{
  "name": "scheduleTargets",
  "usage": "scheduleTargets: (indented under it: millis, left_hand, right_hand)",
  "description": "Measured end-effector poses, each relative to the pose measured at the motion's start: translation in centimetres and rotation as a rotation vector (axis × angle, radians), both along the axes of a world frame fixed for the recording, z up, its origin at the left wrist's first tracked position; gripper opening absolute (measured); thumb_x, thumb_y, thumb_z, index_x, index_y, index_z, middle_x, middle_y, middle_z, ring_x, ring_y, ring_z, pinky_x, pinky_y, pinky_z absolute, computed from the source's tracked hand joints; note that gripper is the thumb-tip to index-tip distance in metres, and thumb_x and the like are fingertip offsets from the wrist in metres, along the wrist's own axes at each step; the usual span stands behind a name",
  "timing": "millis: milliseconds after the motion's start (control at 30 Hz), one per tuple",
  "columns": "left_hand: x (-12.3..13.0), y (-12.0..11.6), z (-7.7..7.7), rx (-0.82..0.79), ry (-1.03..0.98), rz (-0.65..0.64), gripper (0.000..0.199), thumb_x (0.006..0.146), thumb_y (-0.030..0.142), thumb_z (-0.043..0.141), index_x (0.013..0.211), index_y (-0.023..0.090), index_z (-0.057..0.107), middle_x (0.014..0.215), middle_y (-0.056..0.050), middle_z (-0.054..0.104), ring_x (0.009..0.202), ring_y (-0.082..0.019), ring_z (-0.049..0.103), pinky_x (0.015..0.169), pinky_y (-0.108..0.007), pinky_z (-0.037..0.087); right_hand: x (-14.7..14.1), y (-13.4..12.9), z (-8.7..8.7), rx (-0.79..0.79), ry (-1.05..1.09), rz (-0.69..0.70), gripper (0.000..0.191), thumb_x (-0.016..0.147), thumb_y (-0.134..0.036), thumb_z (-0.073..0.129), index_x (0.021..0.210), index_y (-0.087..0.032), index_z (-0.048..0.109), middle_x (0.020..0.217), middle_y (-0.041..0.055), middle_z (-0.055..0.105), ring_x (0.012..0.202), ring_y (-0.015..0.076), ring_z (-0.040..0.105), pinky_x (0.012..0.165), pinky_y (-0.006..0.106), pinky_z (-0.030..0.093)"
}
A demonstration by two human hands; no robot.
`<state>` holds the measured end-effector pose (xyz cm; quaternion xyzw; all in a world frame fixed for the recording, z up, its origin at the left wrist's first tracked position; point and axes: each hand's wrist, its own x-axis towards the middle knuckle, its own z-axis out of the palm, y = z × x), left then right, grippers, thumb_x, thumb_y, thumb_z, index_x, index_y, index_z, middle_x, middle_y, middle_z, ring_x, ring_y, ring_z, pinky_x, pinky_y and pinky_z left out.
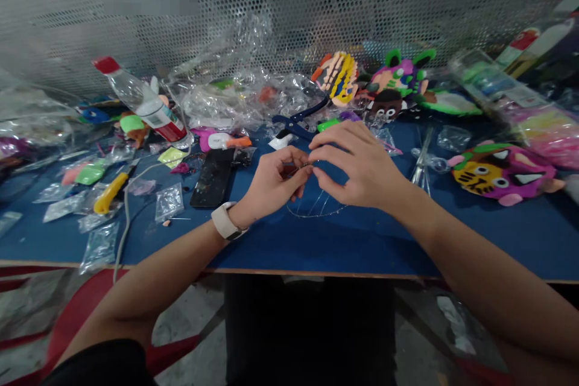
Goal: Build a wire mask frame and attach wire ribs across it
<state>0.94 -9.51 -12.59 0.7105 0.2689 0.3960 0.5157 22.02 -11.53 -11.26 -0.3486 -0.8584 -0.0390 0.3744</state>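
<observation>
My left hand [283, 178] is closed in a pinch on a thin silvery wire [312, 216] above the middle of the blue table. The wire bends into a loop below my hands, with a few thin strands across it. My right hand [355, 163] meets the left fingertips from the right, its thumb and index finger curled round the same spot. Its other fingers are raised. The exact grip point is small and partly hidden by the fingers. Just beyond my hands lie dark-blue-handled pliers [301, 120].
A black phone [211, 180], a yellow cutter [111, 193] and small plastic packets lie left on the blue table [271, 250]. A red-capped bottle [145, 102] leans behind them. Clear bags and clay animal figures line the back. A colourful clay mask [506, 174] and metal tools [421, 163] lie right.
</observation>
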Motion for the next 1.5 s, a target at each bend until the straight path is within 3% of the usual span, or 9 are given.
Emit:
scheduleTargets:
  millis: [267, 467, 633, 733, 900, 1000, 1167, 1500]
  left_hand:
    - [-0.1, 0.1, -0.4, -0.015, 0.019, -0.004, 0.018, 0.096, 0.028, 0.077, 0.093, 0.020, 0.062, 0.059, 0.007, 0.058, 0.044, -0.007, 0.057, 0.042, -0.018, 0.047]
    - [0.0, 0.1, -0.3, 0.069, 0.054, 0.029, 0.015, 0.099, 0.026, 0.072, 0.091, 0.020, 0.060, 0.061, 0.006, 0.058, 0.045, -0.006, 0.055, 0.043, -0.019, 0.046]
    - [0.0, 0.3, -0.4, 0.186, 0.103, 0.093, 0.011, 0.101, 0.023, 0.067, 0.093, 0.020, 0.060, 0.064, 0.005, 0.059, 0.049, -0.007, 0.056, 0.049, -0.022, 0.046]
    - [-0.3, 0.2, 0.4, 0.349, 0.207, 0.138, 0.008, 0.101, 0.023, 0.066, 0.094, 0.019, 0.062, 0.070, 0.003, 0.063, 0.055, -0.009, 0.057, 0.053, -0.022, 0.046]
    - [-1.6, -0.4, 3.1, 0.902, 0.467, 0.225, 0.009, 0.104, 0.022, 0.060, 0.099, 0.019, 0.066, 0.086, -0.003, 0.069, 0.070, -0.012, 0.062, 0.063, -0.023, 0.047]
    - [-2.2, -0.5, 3.8, 1.087, 0.558, 0.264, 0.011, 0.106, 0.021, 0.057, 0.102, 0.020, 0.067, 0.086, -0.003, 0.068, 0.072, -0.012, 0.063, 0.059, -0.021, 0.044]
    - [-2.4, 0.0, 3.5, 1.232, 0.611, 0.225, 0.016, 0.108, 0.017, 0.051, 0.101, 0.020, 0.065, 0.084, -0.002, 0.064, 0.073, -0.014, 0.063, 0.061, -0.024, 0.045]
    - [-2.0, 0.4, 3.1, 1.256, 0.649, 0.199, 0.025, 0.109, 0.011, 0.044, 0.092, 0.019, 0.060, 0.076, -0.001, 0.056, 0.067, -0.013, 0.057, 0.057, -0.025, 0.040]
  right_hand:
    - [1.4, 0.4, 0.5, 0.165, -0.145, -0.021, 0.017, 0.102, -0.023, 0.060, 0.104, -0.032, 0.074, 0.122, 0.0041, 0.075, 0.118, 0.0319, 0.062, 0.098, 0.055, 0.045]
    - [1.1, 0.0, 0.9, -0.027, -0.163, -0.033, 0.017, 0.105, -0.026, 0.057, 0.110, -0.035, 0.071, 0.131, 0.0014, 0.073, 0.130, 0.0330, 0.058, 0.110, 0.057, 0.041]
    - [0.3, 0.3, 0.5, 0.024, -0.172, -0.064, 0.022, 0.105, -0.019, 0.053, 0.116, -0.029, 0.069, 0.139, 0.0069, 0.069, 0.136, 0.0355, 0.057, 0.111, 0.060, 0.042]
    - [-0.1, -0.1, 0.7, 0.014, -0.129, -0.070, 0.022, 0.101, -0.017, 0.058, 0.117, -0.026, 0.071, 0.143, 0.0107, 0.066, 0.137, 0.0393, 0.055, 0.110, 0.063, 0.044]
    - [-0.7, -1.8, 2.2, -0.023, -0.001, -0.079, 0.029, 0.097, -0.014, 0.060, 0.119, -0.030, 0.070, 0.149, 0.0095, 0.062, 0.145, 0.0427, 0.050, 0.114, 0.070, 0.042]
    - [-1.0, -2.5, 2.5, -0.020, 0.079, -0.096, 0.031, 0.096, -0.014, 0.062, 0.119, -0.034, 0.071, 0.150, 0.0066, 0.062, 0.145, 0.0437, 0.051, 0.115, 0.073, 0.041]
    - [-1.0, -2.3, 2.1, -0.016, 0.108, -0.075, 0.029, 0.095, -0.014, 0.064, 0.117, -0.032, 0.072, 0.147, 0.0077, 0.065, 0.142, 0.0421, 0.055, 0.114, 0.073, 0.043]
    - [-1.2, -1.1, 0.8, -0.130, 0.162, -0.028, 0.023, 0.101, -0.018, 0.054, 0.110, -0.028, 0.072, 0.145, 0.0102, 0.065, 0.142, 0.0373, 0.053, 0.117, 0.068, 0.042]
